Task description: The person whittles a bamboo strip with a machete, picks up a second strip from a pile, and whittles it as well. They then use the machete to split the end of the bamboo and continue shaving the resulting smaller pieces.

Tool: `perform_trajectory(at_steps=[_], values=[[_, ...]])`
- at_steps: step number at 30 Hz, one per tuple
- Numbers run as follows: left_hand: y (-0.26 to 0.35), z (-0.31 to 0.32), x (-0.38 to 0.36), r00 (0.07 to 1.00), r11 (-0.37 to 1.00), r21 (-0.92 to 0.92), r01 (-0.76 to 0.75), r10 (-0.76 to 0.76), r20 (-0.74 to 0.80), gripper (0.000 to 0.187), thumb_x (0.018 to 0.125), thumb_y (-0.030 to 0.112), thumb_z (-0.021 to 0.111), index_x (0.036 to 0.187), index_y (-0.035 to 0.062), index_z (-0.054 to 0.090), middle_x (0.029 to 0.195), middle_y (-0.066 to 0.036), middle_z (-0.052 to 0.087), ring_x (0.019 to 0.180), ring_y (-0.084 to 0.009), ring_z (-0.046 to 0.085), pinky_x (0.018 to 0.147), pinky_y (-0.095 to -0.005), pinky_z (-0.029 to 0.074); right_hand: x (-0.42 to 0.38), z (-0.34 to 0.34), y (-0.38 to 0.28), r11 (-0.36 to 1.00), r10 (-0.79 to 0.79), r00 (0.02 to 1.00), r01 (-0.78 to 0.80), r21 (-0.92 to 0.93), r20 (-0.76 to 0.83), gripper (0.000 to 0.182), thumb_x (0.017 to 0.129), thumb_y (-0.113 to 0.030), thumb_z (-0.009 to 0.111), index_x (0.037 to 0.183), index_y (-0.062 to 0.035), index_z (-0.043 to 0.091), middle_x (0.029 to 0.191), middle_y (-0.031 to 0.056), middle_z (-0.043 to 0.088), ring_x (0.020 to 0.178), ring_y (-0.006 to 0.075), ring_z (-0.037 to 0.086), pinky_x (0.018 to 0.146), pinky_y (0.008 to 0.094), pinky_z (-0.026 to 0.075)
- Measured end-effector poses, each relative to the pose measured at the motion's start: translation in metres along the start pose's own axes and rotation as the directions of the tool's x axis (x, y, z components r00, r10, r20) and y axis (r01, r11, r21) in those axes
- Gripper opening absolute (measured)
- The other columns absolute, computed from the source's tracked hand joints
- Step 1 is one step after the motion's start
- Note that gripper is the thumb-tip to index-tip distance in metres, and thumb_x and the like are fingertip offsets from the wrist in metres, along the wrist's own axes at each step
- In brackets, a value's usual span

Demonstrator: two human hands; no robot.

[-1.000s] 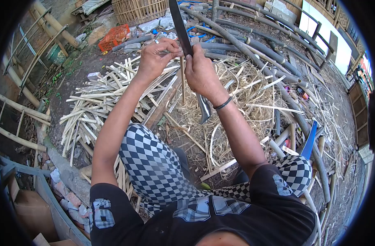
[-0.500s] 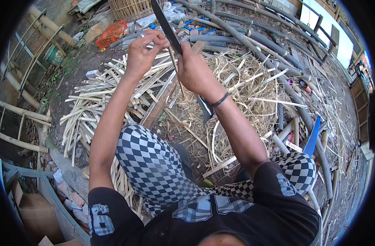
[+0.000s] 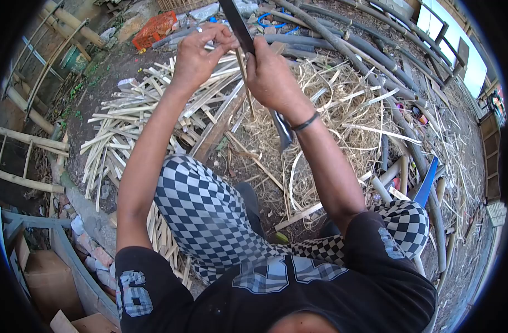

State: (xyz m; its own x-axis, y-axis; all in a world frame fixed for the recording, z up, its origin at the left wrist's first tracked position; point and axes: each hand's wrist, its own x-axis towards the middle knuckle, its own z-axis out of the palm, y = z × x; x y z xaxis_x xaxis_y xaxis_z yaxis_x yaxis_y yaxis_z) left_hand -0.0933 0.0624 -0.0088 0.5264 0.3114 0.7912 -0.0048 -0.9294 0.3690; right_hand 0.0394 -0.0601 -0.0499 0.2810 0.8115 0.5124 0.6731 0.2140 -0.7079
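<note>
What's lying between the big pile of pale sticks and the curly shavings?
A brown wooden plank lies between the pale sticks and the curly shavings; the head view shows it.

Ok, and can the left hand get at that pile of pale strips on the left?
Probably yes: the pile of pale strips lies low beside the left arm, with nothing visible blocking it. The left hand is pinching a thin strip, though, so it may need to free its fingers.

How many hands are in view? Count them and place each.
2: the left hand, upper centre-left, pinching a thin strip; the right hand, just beside it, holding a dark-bladed knife. No others show.
</note>
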Motion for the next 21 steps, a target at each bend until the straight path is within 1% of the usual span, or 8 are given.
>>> perform_trajectory(at_steps=[3,6,9,14,15,17,19,21], values=[[-0.003,-0.005,-0.011,0.999,0.999,-0.027,0.026,-0.027,-0.03,0.015,0.079,0.008,0.082,0.085,0.0007,0.07,0.089,-0.004,0.07,0.085,-0.0154,0.067,0.081,-0.0299,0.052,-0.009,0.008,0.006,0.998,-0.031,0.998,0.034,0.06,-0.047,0.016,0.097,-0.011,0.049,0.108,-0.0001,0.047,0.085,0.0341,0.064,0.081,0.0549,0.061,0.071,0.0619,0.046],[-0.007,0.0,-0.008,1.0,0.999,-0.047,-0.004,0.004,0.006,0.015,0.08,0.009,0.082,0.087,0.0016,0.071,0.09,-0.004,0.071,0.084,-0.0143,0.068,0.078,-0.029,0.052,0.005,-0.008,0.001,0.995,-0.016,0.994,0.026,-0.094,0.112,0.021,0.093,-0.005,0.047,0.11,0.0058,0.041,0.082,0.039,0.063,0.083,0.0574,0.062,0.075,0.0618,0.048],[-0.003,0.002,-0.008,1.0,1.0,-0.019,-0.021,0.02,-0.003,0.016,0.079,0.01,0.083,0.087,0.0022,0.072,0.09,-0.003,0.071,0.084,-0.0136,0.068,0.078,-0.0288,0.052,-0.013,0.015,0.012,0.997,0.064,0.998,-0.063,-0.034,0.011,0.019,0.097,-0.013,0.05,0.11,-0.0006,0.047,0.086,0.0351,0.064,0.084,0.0552,0.062,0.074,0.062,0.047],[-0.008,0.003,-0.009,1.0,0.999,-0.042,-0.01,0.01,0.012,0.015,0.079,0.01,0.083,0.085,0.0025,0.072,0.091,-0.002,0.07,0.086,-0.0133,0.068,0.079,-0.0282,0.052,-0.01,-0.003,0.015,0.998,0.029,0.995,-0.025,-0.049,0.09,0.019,0.098,-0.014,0.05,0.112,-0.0022,0.046,0.088,0.0357,0.064,0.085,0.0561,0.061,0.075,0.0632,0.047],[-0.012,0.003,-0.012,0.999,0.996,-0.084,0.04,-0.039,0.014,0.012,0.081,-0.003,0.078,0.085,-0.001,0.067,0.098,-0.005,0.068,0.097,-0.0123,0.062,0.09,-0.0281,0.05,-0.011,-0.005,0.006,0.998,0.042,0.994,-0.037,-0.055,0.104,0.019,0.098,-0.014,0.05,0.112,-0.0022,0.046,0.088,0.0357,0.064,0.085,0.0561,0.061,0.075,0.0632,0.047],[-0.01,-0.001,-0.012,0.997,0.995,-0.085,0.06,-0.056,0.05,0.012,0.082,-0.002,0.078,0.085,-0.0013,0.067,0.099,-0.005,0.067,0.099,-0.0118,0.062,0.091,-0.0277,0.049,-0.018,0.003,-0.007,0.993,0.098,0.995,-0.099,0.065,0.014,0.019,0.098,-0.014,0.049,0.112,-0.0018,0.047,0.089,0.0354,0.064,0.088,0.055,0.062,0.078,0.0623,0.047],[0.007,-0.001,-0.011,0.997,0.999,0.007,-0.043,0.043,0.066,0.012,0.082,-0.002,0.078,0.085,-0.0017,0.066,0.099,-0.005,0.067,0.099,-0.0118,0.062,0.091,-0.0277,0.05,-0.029,0.035,0.033,0.983,0.173,0.984,-0.169,-0.074,0.051,0.018,0.098,-0.014,0.049,0.11,-0.0015,0.047,0.09,0.0354,0.064,0.09,0.0541,0.062,0.079,0.0608,0.047],[0.003,0.002,-0.009,0.998,0.985,-0.164,0.056,-0.05,0.039,0.012,0.083,0.0,0.078,0.085,-0.0013,0.066,0.099,-0.005,0.068,0.097,-0.012,0.062,0.089,-0.0273,0.05,-0.023,0.029,0.037,0.997,0.081,0.992,-0.08,-0.017,0.093,0.02,0.095,-0.007,0.048,0.111,0.004,0.044,0.09,0.0371,0.063,0.085,0.0552,0.063,0.079,0.0608,0.048]])
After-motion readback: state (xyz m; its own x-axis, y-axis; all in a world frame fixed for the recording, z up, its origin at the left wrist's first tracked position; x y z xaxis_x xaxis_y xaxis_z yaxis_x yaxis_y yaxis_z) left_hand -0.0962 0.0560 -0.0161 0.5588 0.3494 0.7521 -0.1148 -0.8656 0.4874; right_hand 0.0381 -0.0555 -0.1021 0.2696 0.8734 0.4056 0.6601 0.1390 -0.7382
